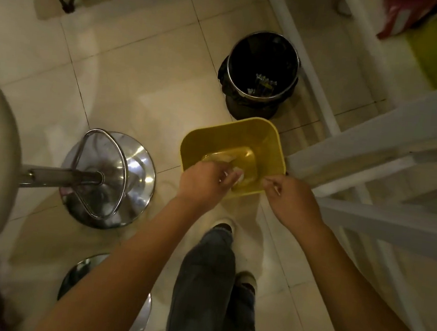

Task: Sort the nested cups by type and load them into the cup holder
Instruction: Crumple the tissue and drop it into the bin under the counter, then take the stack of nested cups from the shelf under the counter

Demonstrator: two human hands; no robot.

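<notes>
head | tiled floor (129, 80), chrome stool base (108, 178), black bin (262, 67) | yellow bin (231, 139) on floor at white counter (376, 144) | left hand (204, 184) gripping clear plastic over it; cups not distinguishable | right hand (289, 197) pinched nearly closed, contents unclear

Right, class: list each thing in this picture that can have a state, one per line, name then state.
Yellow plastic bin: upright, open-topped, clear plastic inside.
Clear plastic item: in the bin, under the left hand; what it is, unclear.
Black round waste bin: upright, lidless, lined, a little litter inside.
Chrome bar stool base: standing on the floor.
Left hand: closed on the plastic.
Right hand: fingertips pinched; contents unclear.
</notes>
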